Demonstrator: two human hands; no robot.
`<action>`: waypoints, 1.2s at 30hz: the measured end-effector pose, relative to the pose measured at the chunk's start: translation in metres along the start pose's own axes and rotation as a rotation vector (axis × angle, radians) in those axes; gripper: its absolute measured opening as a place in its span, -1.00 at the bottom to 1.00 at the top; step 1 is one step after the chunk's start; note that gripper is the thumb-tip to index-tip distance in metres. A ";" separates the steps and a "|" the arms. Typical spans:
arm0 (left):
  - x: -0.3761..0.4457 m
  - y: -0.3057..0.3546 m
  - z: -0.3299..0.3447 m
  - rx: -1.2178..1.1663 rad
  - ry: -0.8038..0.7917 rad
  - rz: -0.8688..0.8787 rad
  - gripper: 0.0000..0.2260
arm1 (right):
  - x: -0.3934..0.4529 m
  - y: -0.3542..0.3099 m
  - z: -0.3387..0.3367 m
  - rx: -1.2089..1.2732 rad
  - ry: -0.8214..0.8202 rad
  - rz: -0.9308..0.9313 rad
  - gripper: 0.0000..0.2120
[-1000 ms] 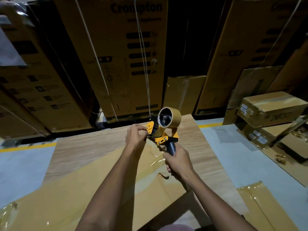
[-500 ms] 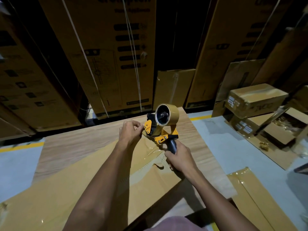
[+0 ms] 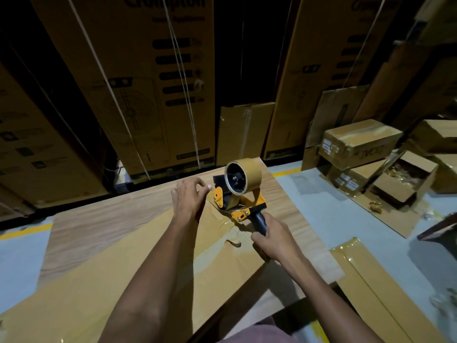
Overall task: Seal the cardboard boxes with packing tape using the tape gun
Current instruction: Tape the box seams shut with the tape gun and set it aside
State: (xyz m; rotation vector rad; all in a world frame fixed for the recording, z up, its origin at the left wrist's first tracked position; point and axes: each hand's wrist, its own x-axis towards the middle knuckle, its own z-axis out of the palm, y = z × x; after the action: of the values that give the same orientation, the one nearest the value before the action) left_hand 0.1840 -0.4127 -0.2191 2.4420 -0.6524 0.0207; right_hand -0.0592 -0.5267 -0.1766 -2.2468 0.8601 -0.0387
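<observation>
A tape gun (image 3: 237, 201) is held upright on the far end of a large flat cardboard box (image 3: 103, 224) that fills the foreground. Its dark handle (image 3: 259, 222) is gripped by the right hand (image 3: 270, 240), whose fingers are curled round it from below and to the right, so that the orange frame and the roll of brown tape (image 3: 243, 176) stand above and to the left of that hand. The roll sits at the top of the gun, its open core turned toward the camera.

The left hand (image 3: 189, 201) is held just to the left of the gun's orange front plate, with its fingers loosely bent and slightly spread; nothing is seen gripped in it. Whether its fingertips touch the plate or a tape end cannot be told. Beneath both hands a glossy strip of brown tape (image 3: 217, 241) is laid along the box top, wrinkled near the gun's mouth.

To the right, a second flat taped box (image 3: 371, 276) lies on the pale floor (image 3: 319, 194). Farther right, small cardboard boxes (image 3: 358, 142) are stacked, one of them open. Behind the work area, tall printed cartons (image 3: 153, 82) bound with white strapping are stood against the back.
</observation>
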 end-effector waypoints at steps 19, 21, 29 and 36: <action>-0.055 0.022 -0.008 0.117 -0.084 -0.138 -0.52 | -0.020 -0.020 0.014 -0.187 0.138 0.004 -0.78; -0.053 0.018 -0.004 0.129 -0.085 -0.139 -0.51 | -0.026 -0.015 0.011 -0.154 0.128 0.022 -0.81; -0.062 0.024 -0.001 0.261 -0.221 -0.052 -0.24 | -0.069 0.028 0.018 0.022 0.116 0.073 -0.77; -0.079 0.041 0.013 0.275 -0.323 -0.188 -0.14 | -0.066 0.036 0.008 -0.139 0.080 -0.032 -0.85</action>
State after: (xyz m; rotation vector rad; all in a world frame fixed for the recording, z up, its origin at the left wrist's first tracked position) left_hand 0.0939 -0.4130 -0.2198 2.7943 -0.5837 -0.3913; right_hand -0.1291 -0.5017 -0.1911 -2.4028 0.8930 -0.0867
